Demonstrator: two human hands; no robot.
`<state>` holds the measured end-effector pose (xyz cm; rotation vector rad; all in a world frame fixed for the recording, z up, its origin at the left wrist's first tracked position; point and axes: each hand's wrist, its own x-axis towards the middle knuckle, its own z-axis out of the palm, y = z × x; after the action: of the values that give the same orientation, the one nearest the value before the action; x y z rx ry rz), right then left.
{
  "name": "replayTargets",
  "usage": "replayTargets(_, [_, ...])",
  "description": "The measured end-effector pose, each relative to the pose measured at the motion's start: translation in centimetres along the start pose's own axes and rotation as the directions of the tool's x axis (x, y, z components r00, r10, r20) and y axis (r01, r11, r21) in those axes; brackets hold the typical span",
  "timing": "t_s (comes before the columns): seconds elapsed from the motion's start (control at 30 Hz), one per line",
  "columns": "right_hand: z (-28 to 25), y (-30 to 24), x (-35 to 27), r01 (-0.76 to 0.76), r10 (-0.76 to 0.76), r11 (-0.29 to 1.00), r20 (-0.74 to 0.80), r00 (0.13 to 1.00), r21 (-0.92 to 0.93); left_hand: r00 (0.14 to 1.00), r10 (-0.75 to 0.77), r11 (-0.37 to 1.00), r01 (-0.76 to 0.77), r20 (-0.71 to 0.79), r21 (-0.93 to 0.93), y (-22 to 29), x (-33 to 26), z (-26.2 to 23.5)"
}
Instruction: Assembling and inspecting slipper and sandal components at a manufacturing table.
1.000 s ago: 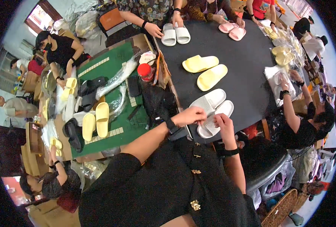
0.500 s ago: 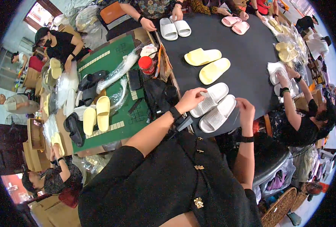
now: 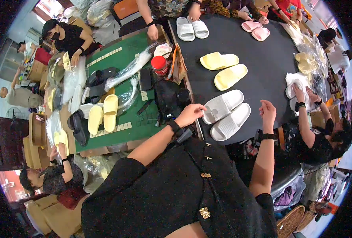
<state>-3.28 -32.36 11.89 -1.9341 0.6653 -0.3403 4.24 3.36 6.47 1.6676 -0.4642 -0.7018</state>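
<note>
Left hand sits at the table edge, fingers curled loosely, fingertips touching the near end of the upper white slipper; no firm grip visible, more a touch than a hold. Right hand hovers just at 3 o'clock of the lower white slipper, fingers half open and relaxed, holding nothing, not touching the slipper as far as can be told. Both wrists wear dark bands.

The two white slippers lie side by side, soles down, touching along their length, on the near edge of the black round table. At 12 o'clock of them, a pair of pale yellow slippers, slightly apart from each other. Farther at 12 o'clock, near the table's far edge, another white pair under another person's hand, & a pink pair at approx 1 o'clock.

At 9 o'clock of the left hand: a black bag, then a green table w/ a yellow pair, black slippers, clear plastic bags & a red-lidded jar. At 3 o'clock, a seated person in black handles white slippers in plastic. Other ppl sit around both tables.
</note>
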Motion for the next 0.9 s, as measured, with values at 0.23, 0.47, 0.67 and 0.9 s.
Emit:
replayTargets(0.23, [0.5, 2.1, 1.8, -0.052, 0.053, 0.996, -0.011, 0.999, 0.079, 0.999, -0.033, 0.996, 0.034, 0.011, -0.084, -0.8, -1.0, 0.1])
replayTargets(0.47, [0.5, 2.6, 2.8, -0.089, 0.092, 0.960, -0.001, 0.996, 0.265, 0.999, -0.051, 0.994, 0.051, 0.003, -0.098, -1.7, -1.4, -0.1])
replayTargets(0.67, [1.3, 3.9, 2.6, -0.130, 0.115, 0.973, 0.087, 0.990, 0.191, 0.998, -0.057, 0.994, 0.059, 0.018, -0.089, -1.8, -1.6, 0.0])
replayTargets(0.9, [1.8, 7.8, 2.9, -0.170, 0.160, 0.985, 0.196, 0.967, 0.031, 0.997, -0.072, 0.992, 0.074, 0.031, -0.106, -2.1, -1.3, 0.2])
